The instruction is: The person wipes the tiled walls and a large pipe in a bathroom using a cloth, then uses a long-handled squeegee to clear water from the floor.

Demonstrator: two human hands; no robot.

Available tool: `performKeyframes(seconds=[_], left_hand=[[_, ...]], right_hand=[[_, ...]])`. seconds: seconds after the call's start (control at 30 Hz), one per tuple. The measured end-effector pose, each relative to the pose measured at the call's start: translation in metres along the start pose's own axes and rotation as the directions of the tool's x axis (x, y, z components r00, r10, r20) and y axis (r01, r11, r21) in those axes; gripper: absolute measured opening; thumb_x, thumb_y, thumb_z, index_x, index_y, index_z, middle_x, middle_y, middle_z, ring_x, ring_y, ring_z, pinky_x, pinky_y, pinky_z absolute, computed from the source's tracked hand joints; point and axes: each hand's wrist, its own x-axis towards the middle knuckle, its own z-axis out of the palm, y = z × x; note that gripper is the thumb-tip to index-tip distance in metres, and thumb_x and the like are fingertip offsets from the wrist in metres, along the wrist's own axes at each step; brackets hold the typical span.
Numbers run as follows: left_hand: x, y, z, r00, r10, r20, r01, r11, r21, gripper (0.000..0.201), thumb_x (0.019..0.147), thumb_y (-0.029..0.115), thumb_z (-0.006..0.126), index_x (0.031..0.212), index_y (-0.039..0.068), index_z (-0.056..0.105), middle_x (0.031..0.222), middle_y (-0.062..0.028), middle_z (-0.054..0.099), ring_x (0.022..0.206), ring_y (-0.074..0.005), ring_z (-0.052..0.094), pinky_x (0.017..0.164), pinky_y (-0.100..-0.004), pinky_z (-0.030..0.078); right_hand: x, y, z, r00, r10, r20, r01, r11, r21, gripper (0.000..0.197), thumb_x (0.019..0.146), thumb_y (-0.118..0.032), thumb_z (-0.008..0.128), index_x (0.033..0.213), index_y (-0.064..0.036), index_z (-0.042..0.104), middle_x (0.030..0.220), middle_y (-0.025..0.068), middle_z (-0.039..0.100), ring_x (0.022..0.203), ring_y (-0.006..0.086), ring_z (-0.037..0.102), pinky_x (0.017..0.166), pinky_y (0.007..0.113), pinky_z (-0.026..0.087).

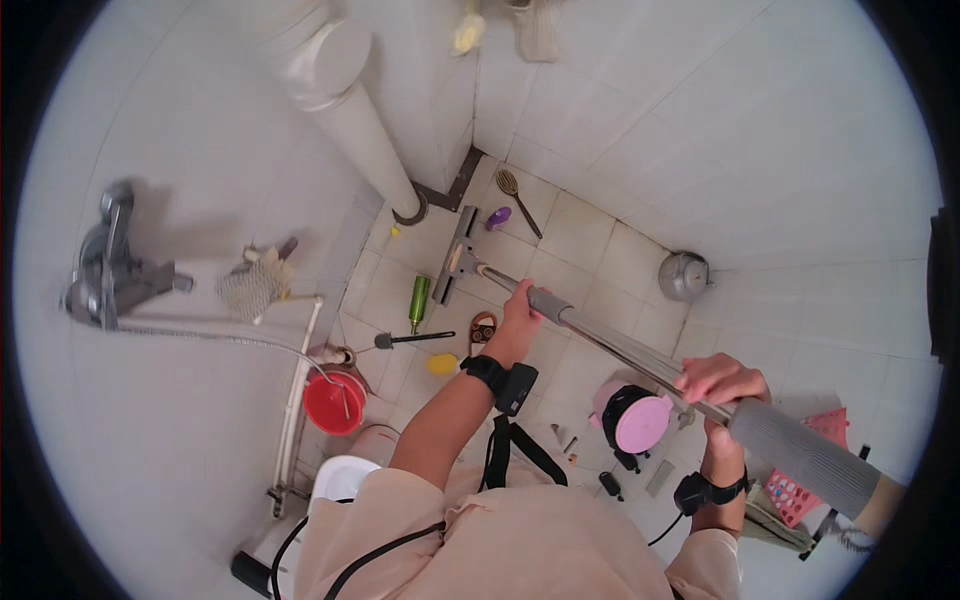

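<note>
running from the right hand (pixel 722 385), clenched on the grey grip, up past the left hand (pixel 521 312), wrapped round the shaft, the mop pole (pixel 610 343) slants to its head (pixel 458 260) at the floor's (pixel 590 235) far corner.

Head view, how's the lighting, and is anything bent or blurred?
Head view: soft even light, faint shadow beside the tap; fisheye bends the tile lines and the pipe near the rim; the black corners are vignette; the mop handle stays sharp in both hands.
</note>
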Motion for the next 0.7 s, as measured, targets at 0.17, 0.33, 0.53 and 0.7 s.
performKeyframes(seconds=[0.17, 0.33, 0.53, 0.7], left_hand=[[0.014, -0.009, 0.030, 0.991, -0.002, -0.135, 0.022, 0.989, 0.145, 0.021, 0.081, 0.014, 0.063, 0.094, 0.003, 0.051, 0.085, -0.0116, 0.059, 0.075, -0.0255, 0.063, 0.056, -0.0293, 0.052], [0.026, -0.030, 0.015, 0.984, 0.120, 0.129, -0.166, 0.869, 0.467, 0.020, 0.079, 0.014, 0.065, 0.092, 0.004, 0.052, 0.085, -0.0115, 0.060, 0.077, -0.0261, 0.063, 0.062, -0.0320, 0.054], [0.041, -0.048, 0.009, 0.992, -0.072, 0.108, 0.041, 0.963, 0.266, 0.018, 0.079, 0.013, 0.064, 0.089, 0.005, 0.052, 0.082, -0.0095, 0.059, 0.077, -0.0240, 0.062, 0.066, -0.0319, 0.054], [0.095, -0.064, 0.002, 0.993, -0.051, 0.109, 0.000, 0.904, 0.428, 0.016, 0.081, 0.016, 0.064, 0.087, 0.006, 0.052, 0.084, -0.0097, 0.060, 0.078, -0.0199, 0.062, 0.062, -0.0288, 0.050]], right_hand=[[0.039, 0.009, -0.023, 0.985, 0.068, -0.159, -0.076, 0.996, -0.044, 0.042, 0.079, -0.042, 0.068, 0.079, -0.0083, 0.044, 0.068, 0.0091, 0.057, 0.069, 0.0231, 0.058, 0.082, 0.042, 0.049], [0.063, 0.008, -0.034, 0.968, 0.140, -0.210, -0.153, 0.987, -0.047, 0.044, 0.077, -0.044, 0.070, 0.078, -0.0091, 0.044, 0.068, 0.0083, 0.056, 0.067, 0.0226, 0.057, 0.079, 0.041, 0.050], [0.078, 0.015, -0.044, 0.974, 0.171, -0.146, -0.184, 0.979, -0.085, 0.042, 0.075, -0.041, 0.073, 0.080, -0.0084, 0.047, 0.071, 0.0102, 0.061, 0.072, 0.0249, 0.061, 0.076, 0.043, 0.051], [0.074, 0.037, -0.067, 0.972, 0.173, -0.158, -0.182, 0.982, -0.042, 0.040, 0.074, -0.038, 0.074, 0.082, -0.0077, 0.049, 0.075, 0.0105, 0.062, 0.074, 0.0251, 0.061, 0.077, 0.044, 0.049]])
